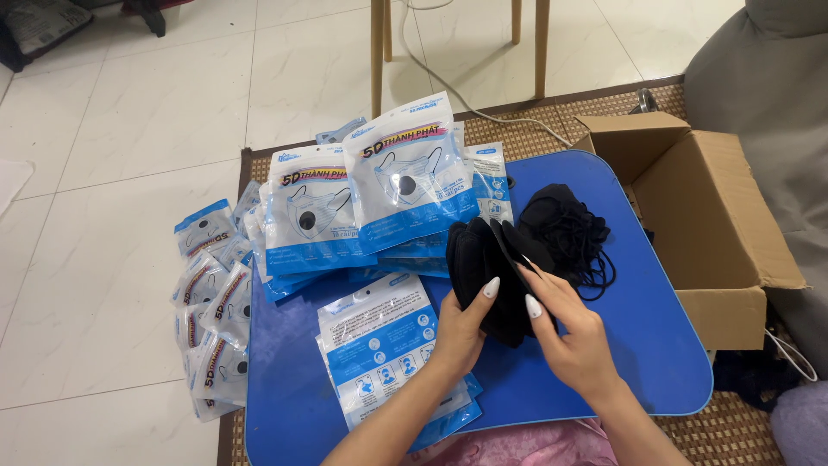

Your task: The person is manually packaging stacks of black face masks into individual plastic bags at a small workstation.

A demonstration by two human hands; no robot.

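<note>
My left hand (461, 332) grips a small stack of folded black face masks (483, 259) from below, thumb on its front. My right hand (573, 332) touches the same stack from the right, with its fingertips spreading the top masks apart. Behind the stack lies a loose heap of black masks (569, 229) with ear loops, on a blue low table (638, 345). Just left of my left wrist rests a pile of flat blue-and-white mask pouches (379, 345).
More blue-and-white pouches (362, 194) are stacked at the table's back left, and several (211, 302) have spilled onto the tiled floor. An open cardboard box (707, 216) stands on the woven mat at the right. Wooden chair legs (377, 52) and a cable are behind.
</note>
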